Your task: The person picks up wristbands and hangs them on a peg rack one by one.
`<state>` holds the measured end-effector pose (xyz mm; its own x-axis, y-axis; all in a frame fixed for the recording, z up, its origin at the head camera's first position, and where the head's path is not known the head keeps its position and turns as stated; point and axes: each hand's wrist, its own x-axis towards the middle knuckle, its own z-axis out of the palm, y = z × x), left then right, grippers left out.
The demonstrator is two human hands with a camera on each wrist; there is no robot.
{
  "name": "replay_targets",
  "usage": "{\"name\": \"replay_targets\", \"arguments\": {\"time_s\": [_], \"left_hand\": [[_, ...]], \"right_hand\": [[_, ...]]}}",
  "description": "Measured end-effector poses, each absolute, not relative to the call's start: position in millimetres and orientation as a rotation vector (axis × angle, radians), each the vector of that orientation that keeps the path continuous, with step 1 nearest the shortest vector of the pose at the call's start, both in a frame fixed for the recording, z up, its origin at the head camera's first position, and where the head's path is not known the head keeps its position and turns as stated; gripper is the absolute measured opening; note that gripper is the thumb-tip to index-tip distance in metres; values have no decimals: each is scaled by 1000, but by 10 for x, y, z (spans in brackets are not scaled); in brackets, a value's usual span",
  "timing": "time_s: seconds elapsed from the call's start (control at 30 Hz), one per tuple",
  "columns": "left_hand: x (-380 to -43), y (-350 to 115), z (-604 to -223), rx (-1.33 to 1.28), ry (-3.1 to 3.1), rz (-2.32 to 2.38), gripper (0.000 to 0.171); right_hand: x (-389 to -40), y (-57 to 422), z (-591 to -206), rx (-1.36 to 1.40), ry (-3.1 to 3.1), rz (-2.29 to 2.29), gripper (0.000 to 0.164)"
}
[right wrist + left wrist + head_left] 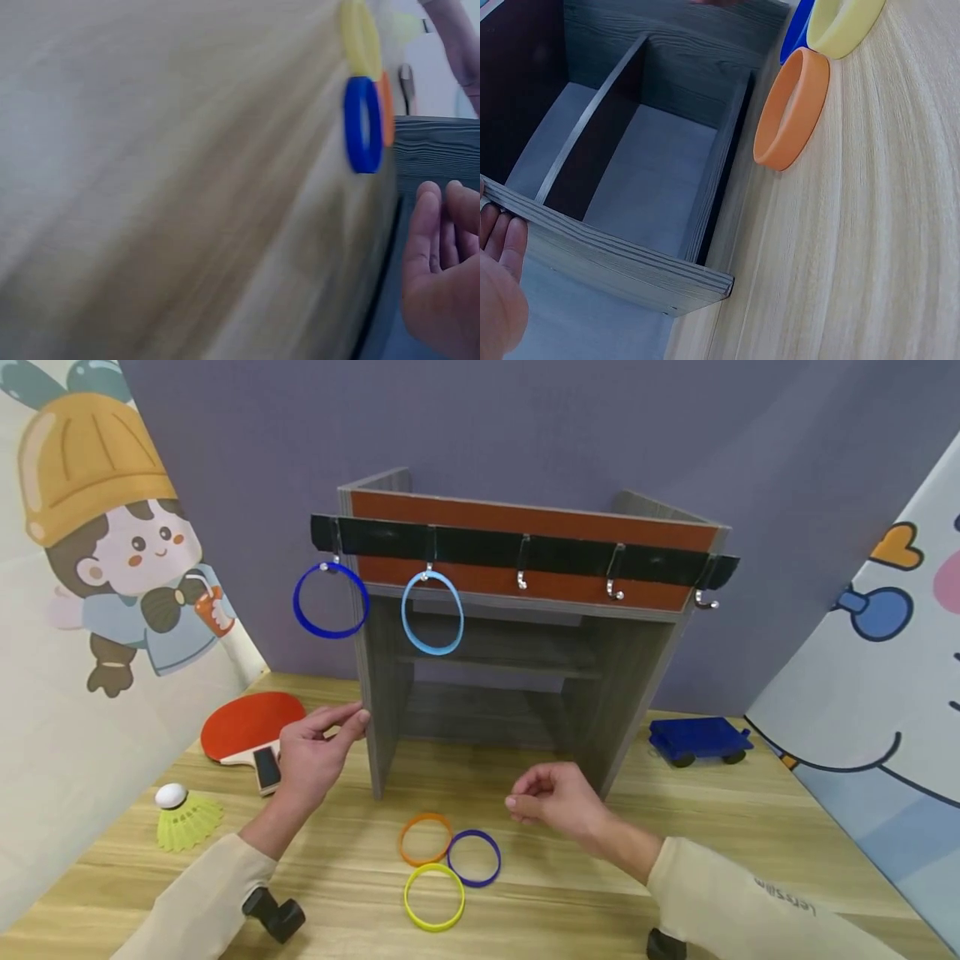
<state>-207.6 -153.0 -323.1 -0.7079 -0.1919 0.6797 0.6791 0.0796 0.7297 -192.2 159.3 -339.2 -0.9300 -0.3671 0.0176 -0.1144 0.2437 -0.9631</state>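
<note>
My left hand [315, 756] pinches the front edge of the left side panel of a grey wooden shelf unit [381, 693], thumb at the edge and fingers along the outer face. With fingers loosely bent and nothing in them, my right hand [558, 797] hovers before the unit's right side. Between the hands, an orange wristband [426, 816], a dark blue wristband [474, 883] and a yellow wristband [435, 927] lie close together on the table. On the black hook rail [480, 545], a blue wristband [330, 634] hangs at the far left hook and a light blue wristband [433, 651] from the second.
Three hooks to the right, including the end hook [705, 602], carry nothing. A red table tennis bat [251, 722] and a yellow shuttlecock [187, 818] lie at left on the wooden table [337, 893]. A blue toy cart [699, 739] stands at right.
</note>
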Motion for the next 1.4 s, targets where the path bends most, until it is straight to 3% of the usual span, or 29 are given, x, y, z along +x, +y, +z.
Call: {"name": "replay_targets", "arguments": {"time_s": [0.23,0.67,1.13,1.4], "left_hand": [[-2116,-1534,-3211,-552,-1681,-1717,16],[-2153,-1574,-3246,-554,-1672,-1746,16],[-2286,-1601,-3368,-542,-1674,-1730,16],[-2261,-1607,-3386,-501,-1670,-1740,15]], "right_hand": [[-1897,1689,-3693,-402,2169,-1737,13],[-1899,1634,-3863,-330,2098,-1713,13],[-1916,1526,-3896,-352,2078,-1720,20],[-1907,1495,-3902,-365,2141,-1646,13]]}}
